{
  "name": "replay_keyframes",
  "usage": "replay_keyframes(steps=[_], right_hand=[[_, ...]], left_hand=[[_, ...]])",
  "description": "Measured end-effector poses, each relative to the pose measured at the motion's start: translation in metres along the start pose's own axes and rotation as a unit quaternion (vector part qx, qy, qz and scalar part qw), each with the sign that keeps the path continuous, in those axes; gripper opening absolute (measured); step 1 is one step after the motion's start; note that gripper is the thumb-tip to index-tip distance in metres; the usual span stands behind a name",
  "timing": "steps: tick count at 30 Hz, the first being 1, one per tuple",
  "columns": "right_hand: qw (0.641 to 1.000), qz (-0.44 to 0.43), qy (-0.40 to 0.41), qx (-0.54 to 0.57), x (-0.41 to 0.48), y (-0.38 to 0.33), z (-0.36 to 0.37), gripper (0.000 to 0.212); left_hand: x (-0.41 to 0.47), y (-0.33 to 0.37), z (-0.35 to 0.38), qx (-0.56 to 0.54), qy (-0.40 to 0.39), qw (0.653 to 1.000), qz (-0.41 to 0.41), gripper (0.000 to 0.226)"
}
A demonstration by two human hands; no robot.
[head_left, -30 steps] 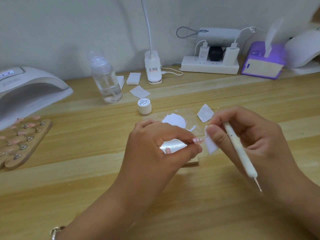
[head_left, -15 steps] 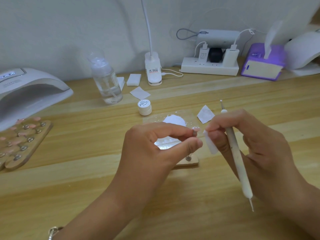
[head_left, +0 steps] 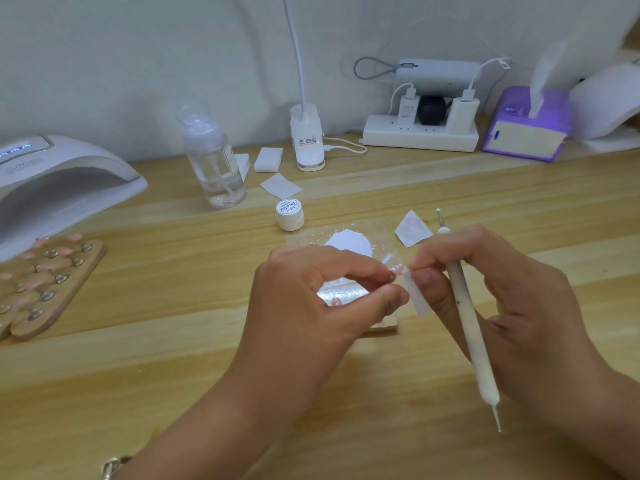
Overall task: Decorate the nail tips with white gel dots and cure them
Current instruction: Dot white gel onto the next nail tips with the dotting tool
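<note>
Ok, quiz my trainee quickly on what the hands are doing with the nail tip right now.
1. True or false: the white gel pot has its lid off.
2. Besides the dotting tool, the right hand holds: A a white wipe, B tweezers, C a brush.
3. Fill in: the left hand pinches a ___ between thumb and forefinger.
Key: 1 false; 2 A; 3 nail tip.
</note>
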State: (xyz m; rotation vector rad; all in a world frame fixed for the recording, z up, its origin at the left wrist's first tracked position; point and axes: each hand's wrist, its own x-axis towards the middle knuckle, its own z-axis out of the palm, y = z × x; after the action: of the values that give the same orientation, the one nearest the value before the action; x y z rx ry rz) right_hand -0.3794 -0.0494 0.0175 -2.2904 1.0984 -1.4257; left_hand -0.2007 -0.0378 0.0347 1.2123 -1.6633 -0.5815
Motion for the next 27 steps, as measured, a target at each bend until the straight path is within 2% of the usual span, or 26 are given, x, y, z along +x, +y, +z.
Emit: replay_keyframes(steps=[7, 27], right_hand=[[1.0, -0.011, -0.009, 0.003, 0.001, 0.0008, -0.0001, 0.007], [1.0, -0.012, -0.007, -0.005, -0.0004, 0.0049, 0.0013, 0.005]], left_hand=[[-0.0003, 0.0007, 0.0, 0.034, 0.006, 0.999, 0.006, 0.01], [-0.0008, -0.0029, 0.001, 0.035, 0.007, 0.999, 0.016, 0.009]])
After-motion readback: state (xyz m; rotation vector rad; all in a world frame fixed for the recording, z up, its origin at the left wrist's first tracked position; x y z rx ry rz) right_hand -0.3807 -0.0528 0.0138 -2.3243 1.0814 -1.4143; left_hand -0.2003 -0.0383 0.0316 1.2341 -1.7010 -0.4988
